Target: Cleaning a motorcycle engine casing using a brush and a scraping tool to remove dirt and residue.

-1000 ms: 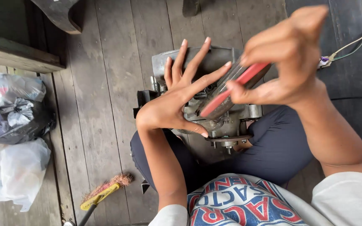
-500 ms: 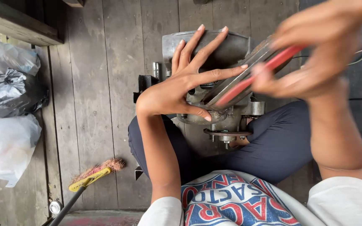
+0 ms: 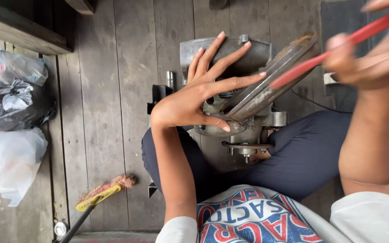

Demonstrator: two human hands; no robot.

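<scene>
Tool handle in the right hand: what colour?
Red; the tool handle shows best in the head view, gripped by the right hand.

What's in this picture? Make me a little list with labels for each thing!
Place: grey wooden plank floor, person sitting on it
Left hand: fingers spread, palm pressed flat on a grey metal machine part
Right hand: gripping a tool with a red handle, its flat metal end resting on the machine part
Machine part: held between the person's legs in dark trousers
Left side: plastic bags, white and black
Bottom left: small brush with a yellow handle
</scene>
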